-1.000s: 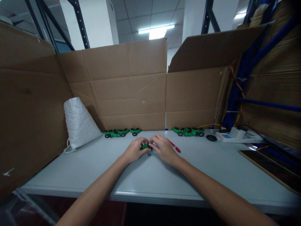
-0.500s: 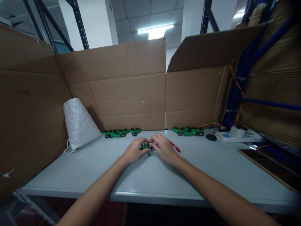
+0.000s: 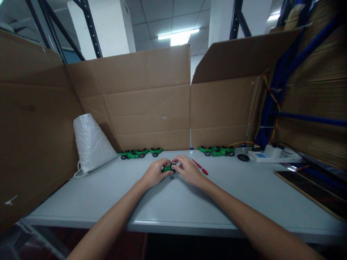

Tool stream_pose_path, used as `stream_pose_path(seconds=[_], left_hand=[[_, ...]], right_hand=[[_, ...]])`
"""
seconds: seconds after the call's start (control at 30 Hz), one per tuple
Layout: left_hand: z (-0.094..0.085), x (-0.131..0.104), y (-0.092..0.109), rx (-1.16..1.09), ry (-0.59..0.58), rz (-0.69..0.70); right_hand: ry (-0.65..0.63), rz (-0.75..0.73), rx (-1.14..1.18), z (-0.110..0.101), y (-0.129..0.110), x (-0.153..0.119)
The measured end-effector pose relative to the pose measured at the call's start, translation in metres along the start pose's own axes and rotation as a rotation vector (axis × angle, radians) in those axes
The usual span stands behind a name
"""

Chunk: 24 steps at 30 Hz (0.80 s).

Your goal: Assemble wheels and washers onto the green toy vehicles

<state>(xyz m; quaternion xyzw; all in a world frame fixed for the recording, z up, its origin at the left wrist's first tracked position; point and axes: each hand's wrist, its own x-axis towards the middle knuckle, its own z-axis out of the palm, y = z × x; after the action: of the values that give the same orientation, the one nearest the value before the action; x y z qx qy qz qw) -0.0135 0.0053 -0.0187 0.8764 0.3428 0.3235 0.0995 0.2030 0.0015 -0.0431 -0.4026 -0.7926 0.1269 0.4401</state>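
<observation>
green toy car (image 3: 168, 168) pinched between both hands (image 3: 173, 170).

green toy (image 3: 168, 168) of glossy plastic with black rubbery wheels, table (image 3: 173, 206) smooth matt grey laminate, walls (image 3: 146, 104) of matt brown creased cardboard, white bag (image 3: 90, 142) of crinkled woven plastic, red pen (image 3: 200, 166) shiny plastic, board (image 3: 311, 193) dark glossy with wood edge

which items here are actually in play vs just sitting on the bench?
In play:
left hand and right hand, both pinching the green toy car
small black ring lying just in front of it

Lying about:
red pen
two rows of green cars
white bag
black disc
</observation>
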Motion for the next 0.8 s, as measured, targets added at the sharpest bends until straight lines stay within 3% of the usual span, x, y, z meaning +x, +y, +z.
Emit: stream_pose_path(seconds=[0.27, 0.6, 0.8], left_hand=[[-0.006, 0.000, 0.005, -0.005, -0.040, 0.066], [-0.008, 0.000, 0.013, 0.084, 0.099, 0.129], [-0.008, -0.001, 0.016, 0.131, 0.069, 0.159]], right_hand=[[-0.081, 0.049, 0.148, 0.004, 0.006, 0.003], [-0.113, 0.023, 0.412, -0.006, -0.001, 0.009], [-0.144, 0.017, 0.424, -0.008, 0.005, 0.010]])
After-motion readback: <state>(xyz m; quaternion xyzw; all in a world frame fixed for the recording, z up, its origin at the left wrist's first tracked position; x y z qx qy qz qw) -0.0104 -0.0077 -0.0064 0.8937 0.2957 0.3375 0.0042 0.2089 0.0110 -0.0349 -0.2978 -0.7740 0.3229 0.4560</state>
